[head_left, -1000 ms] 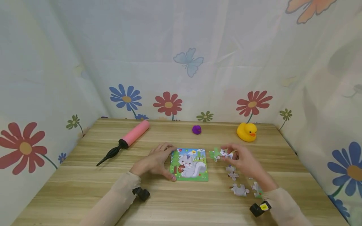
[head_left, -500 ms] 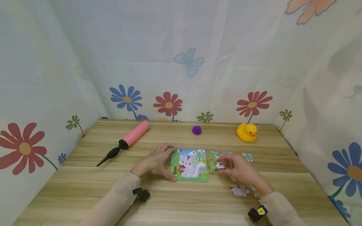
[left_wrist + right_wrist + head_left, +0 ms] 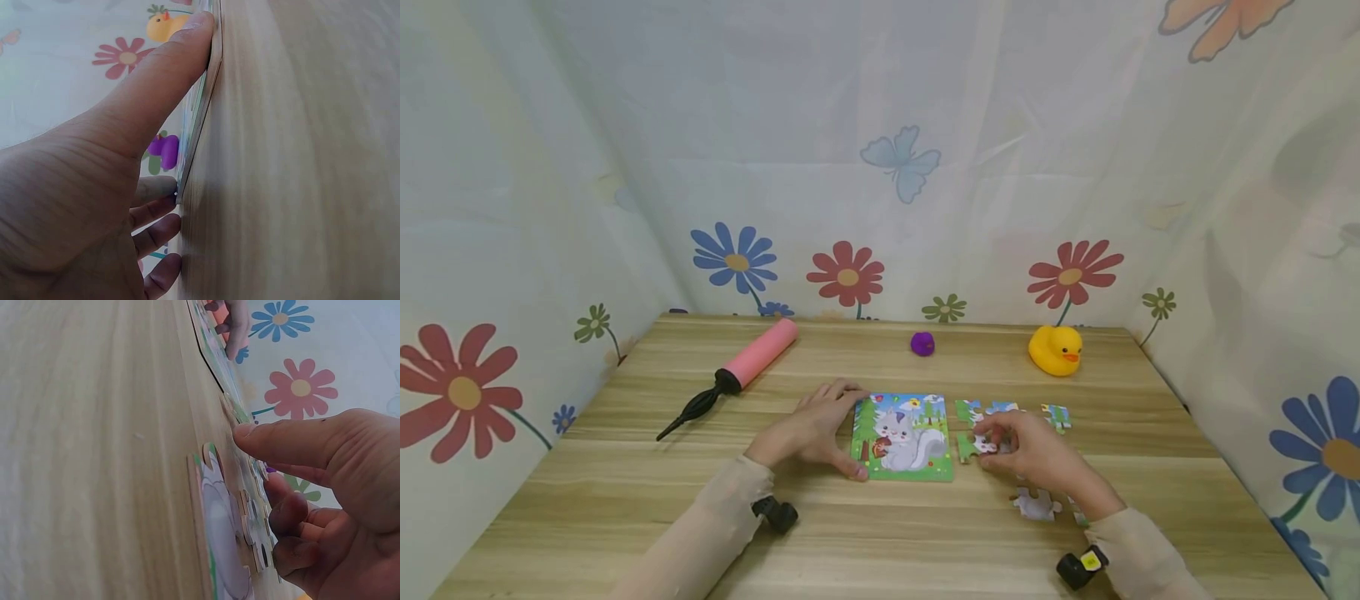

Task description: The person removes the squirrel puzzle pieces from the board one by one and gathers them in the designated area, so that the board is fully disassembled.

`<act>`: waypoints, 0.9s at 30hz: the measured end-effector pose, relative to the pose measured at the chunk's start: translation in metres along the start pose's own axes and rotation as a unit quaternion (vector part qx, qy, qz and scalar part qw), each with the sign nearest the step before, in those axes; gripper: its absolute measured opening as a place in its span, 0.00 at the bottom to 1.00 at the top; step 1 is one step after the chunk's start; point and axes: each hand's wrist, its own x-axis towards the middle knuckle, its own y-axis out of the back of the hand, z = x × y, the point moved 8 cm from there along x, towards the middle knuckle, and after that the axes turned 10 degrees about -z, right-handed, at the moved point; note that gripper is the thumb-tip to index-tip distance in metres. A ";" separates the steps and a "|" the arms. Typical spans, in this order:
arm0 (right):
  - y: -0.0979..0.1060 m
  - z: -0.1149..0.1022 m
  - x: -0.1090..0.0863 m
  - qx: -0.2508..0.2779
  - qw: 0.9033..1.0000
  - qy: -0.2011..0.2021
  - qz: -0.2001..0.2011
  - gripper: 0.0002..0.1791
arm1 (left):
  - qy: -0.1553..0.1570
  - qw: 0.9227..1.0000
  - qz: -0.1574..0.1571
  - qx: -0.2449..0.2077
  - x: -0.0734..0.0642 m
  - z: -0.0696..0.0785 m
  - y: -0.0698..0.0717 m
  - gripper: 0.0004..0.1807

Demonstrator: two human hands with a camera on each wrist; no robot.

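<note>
A square picture board [image 3: 902,439] with a grey squirrel lies flat on the table. My left hand [image 3: 815,427] holds it along its left side, thumb on the near corner and index finger at the far corner. To its right, my right hand [image 3: 1028,448] pinches a jigsaw piece [image 3: 967,448] with green and part of a squirrel face, low over the table. In the right wrist view the thumb [image 3: 275,439] rests on its edge. Other jigsaw pieces lie around that hand, among them a grey one [image 3: 1036,505] and a blue-and-green one [image 3: 1057,417]; some are partly hidden.
A purple toy duck [image 3: 922,343] and a larger yellow duck [image 3: 1056,350] stand toward the table's back edge. At the left lies a pink hand pump [image 3: 760,354] with a black nozzle. Flower-printed curtains [image 3: 880,208] enclose the wooden table [image 3: 850,542].
My right hand came nearer and leftward with the green-and-squirrel piece, setting it below the upper pieces, then shifted it only slightly. The left hand and board stayed put.
</note>
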 end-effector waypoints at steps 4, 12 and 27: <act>0.000 0.002 0.000 -0.003 1.000 -0.010 -0.003 0.20 | 0.001 1.000 0.001 0.001 0.000 0.000 0.000 0.75; 0.004 0.004 -0.001 0.003 1.000 -0.028 0.005 0.24 | -0.002 1.000 0.000 -0.001 0.000 0.001 0.001 0.74; 0.012 -0.004 -0.001 0.039 0.998 -0.042 0.037 0.34 | -0.001 1.000 -0.001 -0.007 -0.001 0.002 0.001 0.74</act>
